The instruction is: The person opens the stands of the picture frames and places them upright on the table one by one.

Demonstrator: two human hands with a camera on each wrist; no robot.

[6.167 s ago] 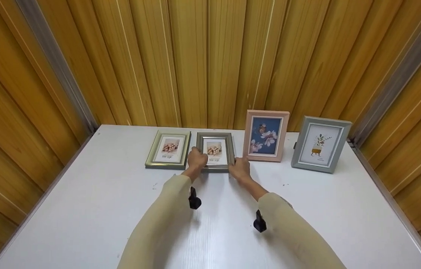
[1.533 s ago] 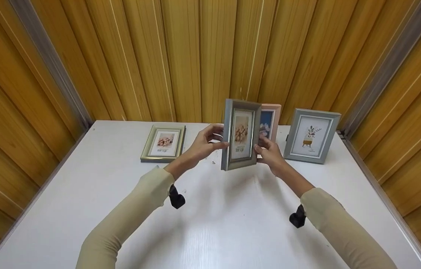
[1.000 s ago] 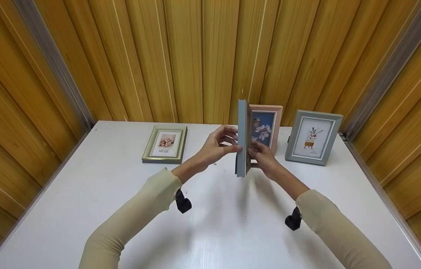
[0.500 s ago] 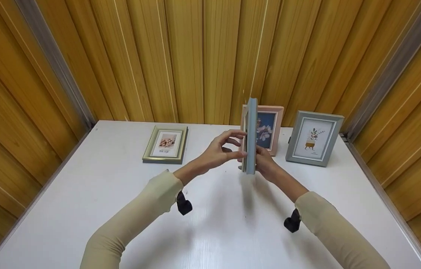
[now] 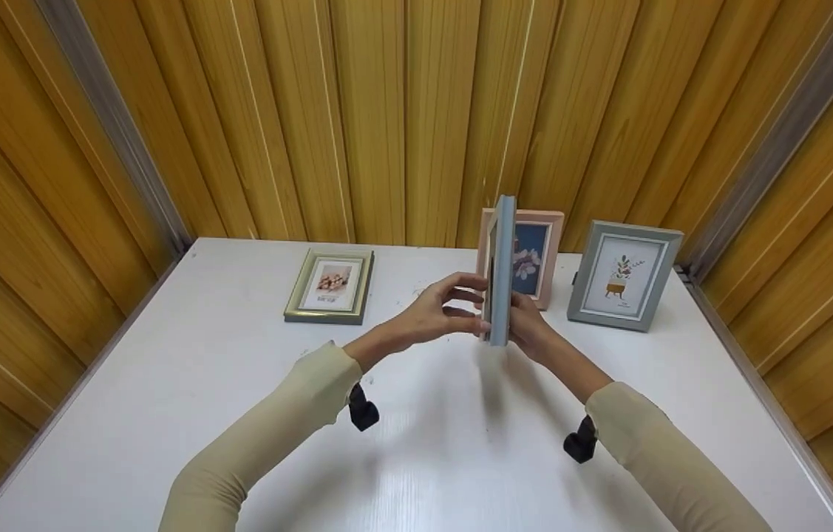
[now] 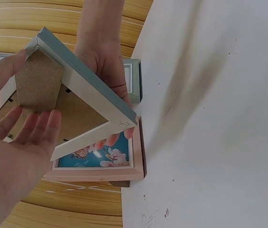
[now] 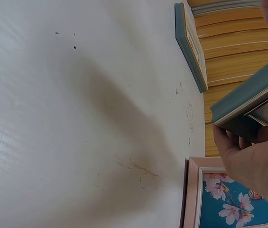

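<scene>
A grey-blue picture frame is held above the table, edge-on in the head view. Its back shows in the left wrist view, with a brown cardboard stand on the backing. My left hand is at that side, thumb and fingers around the stand. From the opposite side my right hand grips the frame, fingertips at its lower edge in the left wrist view. Partly covered behind it stands a pink picture frame with blossoms on blue.
A grey-green picture frame with a plant print stands upright at the right. At the left a gold-green frame lies flat, face up. All are near the back of the white table, before a wood-panelled wall.
Earlier the grey-blue frame lay on the table; both hands have lifted it and turned it edge-on, its back now toward the left hand. Over the last half second the left thumb has moved slightly lower.
</scene>
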